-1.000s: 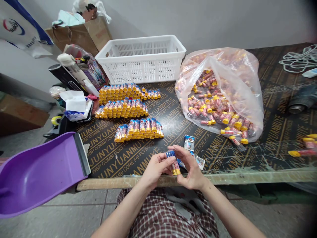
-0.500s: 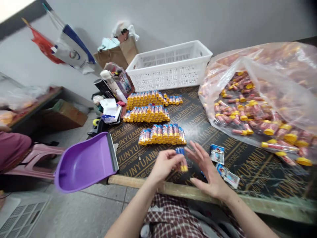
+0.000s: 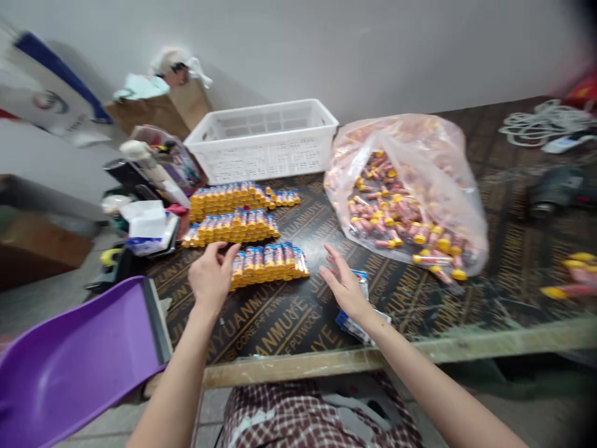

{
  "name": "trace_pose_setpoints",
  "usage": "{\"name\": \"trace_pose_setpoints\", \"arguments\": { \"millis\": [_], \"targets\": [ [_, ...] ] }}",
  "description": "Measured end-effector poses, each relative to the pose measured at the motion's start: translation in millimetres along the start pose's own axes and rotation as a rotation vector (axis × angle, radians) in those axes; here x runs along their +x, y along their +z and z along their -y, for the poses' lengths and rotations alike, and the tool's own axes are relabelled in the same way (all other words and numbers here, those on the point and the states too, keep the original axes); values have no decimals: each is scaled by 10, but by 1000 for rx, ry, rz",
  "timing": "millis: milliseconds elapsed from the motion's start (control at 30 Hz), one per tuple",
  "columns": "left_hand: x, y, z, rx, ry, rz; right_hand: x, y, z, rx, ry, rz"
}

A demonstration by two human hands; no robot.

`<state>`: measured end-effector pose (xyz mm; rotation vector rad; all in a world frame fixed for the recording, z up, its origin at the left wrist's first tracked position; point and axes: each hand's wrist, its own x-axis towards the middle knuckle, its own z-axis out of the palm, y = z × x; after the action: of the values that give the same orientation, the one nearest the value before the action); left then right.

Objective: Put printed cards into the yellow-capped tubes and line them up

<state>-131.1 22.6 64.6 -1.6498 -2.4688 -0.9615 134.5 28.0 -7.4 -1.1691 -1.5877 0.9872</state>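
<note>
Small tubes with blue labels and yellow caps lie stacked in rows on the dark printed board. At the left end of the front stack [image 3: 270, 262] is my left hand [image 3: 211, 274], its thumb and forefinger bent near the end tubes; whether a tube is between them is hidden. My right hand [image 3: 344, 283] hangs over the board with fingers apart and nothing in it, beside blue-and-white packets [image 3: 357, 325]. Behind the front stack lie a middle stack [image 3: 233, 226] and a back stack [image 3: 224, 199]. A clear plastic bag [image 3: 420, 146] holds many pink tubes with yellow caps.
A white basket [image 3: 265, 152] stands at the back. The purple dustpan [image 3: 88, 361] is at the left edge, below cluttered bottles and papers [image 3: 144, 221]. On the right are a white cable [image 3: 536, 127], a dark power tool [image 3: 553, 190] and some loose yellow-capped tubes [image 3: 581, 277].
The view has swung right. My left hand has moved from the board's front to the front stack's left end, away from my right hand. The tube held earlier no longer shows between them.
</note>
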Motion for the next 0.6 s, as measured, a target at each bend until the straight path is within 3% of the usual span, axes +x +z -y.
{"name": "trace_pose_setpoints", "arguments": {
  "millis": [33,100,200,233,300,400,600],
  "targets": [
    [-102,24,-62,-91,26,-33,-43,-128,36,-59,-48,-45],
    [-377,135,-227,-288,79,71,-125,-402,37,-165,-81,-158],
    [-894,428,-542,-401,203,522,-260,-780,-107,-224,1,-288],
    [-1056,535,-643,-351,242,633,-312,-883,-169,-250,21,-311],
    [-1311,711,-806,-218,282,747,-419,-1058,-280,-347,22,-340],
    [-1499,834,-922,-98,300,783,-557,-1293,-384,-521,-2,-388],
    [-1530,844,-907,-118,350,792,-612,-1797,-554,-804,69,-536]
  ]
}}
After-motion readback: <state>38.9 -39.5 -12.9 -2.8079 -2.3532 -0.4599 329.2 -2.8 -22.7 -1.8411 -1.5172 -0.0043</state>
